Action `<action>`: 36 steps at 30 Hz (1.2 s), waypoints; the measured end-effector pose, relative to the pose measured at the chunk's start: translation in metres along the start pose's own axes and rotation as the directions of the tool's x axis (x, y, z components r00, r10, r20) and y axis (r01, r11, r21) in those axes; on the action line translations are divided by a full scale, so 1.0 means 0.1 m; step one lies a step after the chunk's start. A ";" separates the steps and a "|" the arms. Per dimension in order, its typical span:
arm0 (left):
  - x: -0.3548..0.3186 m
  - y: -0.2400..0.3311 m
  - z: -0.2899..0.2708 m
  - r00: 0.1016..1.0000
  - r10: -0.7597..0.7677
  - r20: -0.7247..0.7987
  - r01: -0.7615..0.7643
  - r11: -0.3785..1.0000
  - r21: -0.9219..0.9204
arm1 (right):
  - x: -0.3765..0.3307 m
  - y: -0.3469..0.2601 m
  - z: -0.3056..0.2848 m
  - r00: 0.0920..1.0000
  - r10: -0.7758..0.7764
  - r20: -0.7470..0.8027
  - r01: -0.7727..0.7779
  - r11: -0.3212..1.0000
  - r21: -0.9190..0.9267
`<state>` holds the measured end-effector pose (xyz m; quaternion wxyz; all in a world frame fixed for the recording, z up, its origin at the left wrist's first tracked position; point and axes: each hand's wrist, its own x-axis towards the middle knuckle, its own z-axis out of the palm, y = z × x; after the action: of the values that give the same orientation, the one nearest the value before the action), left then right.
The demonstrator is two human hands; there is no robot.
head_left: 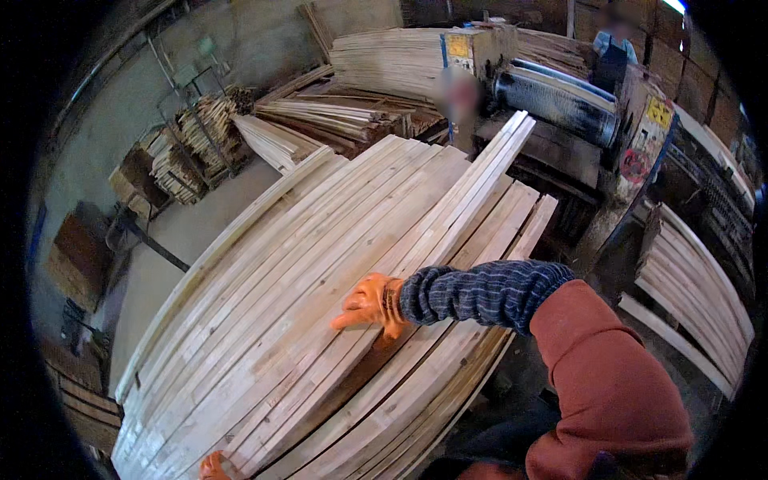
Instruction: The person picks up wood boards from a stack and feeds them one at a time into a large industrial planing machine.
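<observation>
My right hand point(370, 306), in an orange rubber glove, reaches across a group of long, pale wooden boards point(456, 204). Its fingers and thumb straddle the boards and grip them from above. The far ends of this group stick out past the stack towards a machine. At the lower edge, my left hand point(214, 466), also in an orange glove, is curled at the near end of the boards; most of it is cut off by the picture's edge. Beneath and beside lies a broad stack of similar boards point(264, 288), side by side.
A machine with a dark roller point(556, 104) stands ahead on the right, and a person point(614, 52) is behind it. More boards point(692, 296) lie at right. Timber bundles point(200, 136) stand far left by the wall, and a large pile point(388, 60) lies at the back.
</observation>
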<state>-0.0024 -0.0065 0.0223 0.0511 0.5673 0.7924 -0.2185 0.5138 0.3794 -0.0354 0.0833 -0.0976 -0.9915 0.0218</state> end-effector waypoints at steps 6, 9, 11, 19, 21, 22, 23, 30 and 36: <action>-1.11 0.33 -0.15 0.959 0.009 -0.284 -0.061 0.982 -0.177 | -0.74 -0.30 -0.54 0.962 -0.093 -0.258 0.082 0.995 -0.052; -1.65 0.59 -0.23 0.982 0.013 -0.190 -0.027 0.997 -0.075 | -1.34 -0.50 -0.83 0.964 -0.090 -0.252 0.097 0.995 0.017; -1.96 0.77 -0.12 0.994 -0.022 -0.106 0.022 1.000 -0.006 | -1.68 -0.74 -0.87 0.993 -0.057 -0.104 0.068 0.992 0.105; -2.66 1.94 0.65 0.995 0.094 0.047 -0.089 0.992 -0.092 | -3.03 -0.63 -0.35 0.997 -0.083 -0.005 0.080 0.943 0.323; -2.77 2.39 0.71 0.987 0.153 0.042 -0.151 0.987 -0.045 | -3.43 -0.45 -0.20 0.989 -0.102 0.107 0.058 0.934 0.354; -2.81 2.67 0.71 0.986 0.153 0.063 -0.151 0.988 -0.039 | -3.64 -0.32 -0.13 0.991 -0.109 0.073 0.076 0.929 0.362; -2.82 2.96 0.70 0.985 0.154 0.080 -0.153 0.988 -0.029 | -3.82 -0.17 -0.05 0.993 -0.113 0.037 0.092 0.926 0.367; -2.34 5.48 0.59 0.987 0.123 -0.103 -0.130 0.990 -0.062 | -5.05 1.15 0.07 0.985 0.083 0.148 -0.085 0.996 0.003; -1.30 6.91 0.60 0.932 0.111 -0.345 -0.245 0.894 -0.374 | -5.43 1.27 0.39 0.982 0.185 -0.037 -0.189 0.962 -0.199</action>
<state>0.6699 0.0356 -0.1882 0.0627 0.6422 0.7622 0.0519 1.0567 0.3960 -0.1685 0.0797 -0.1990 -0.9741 -0.0718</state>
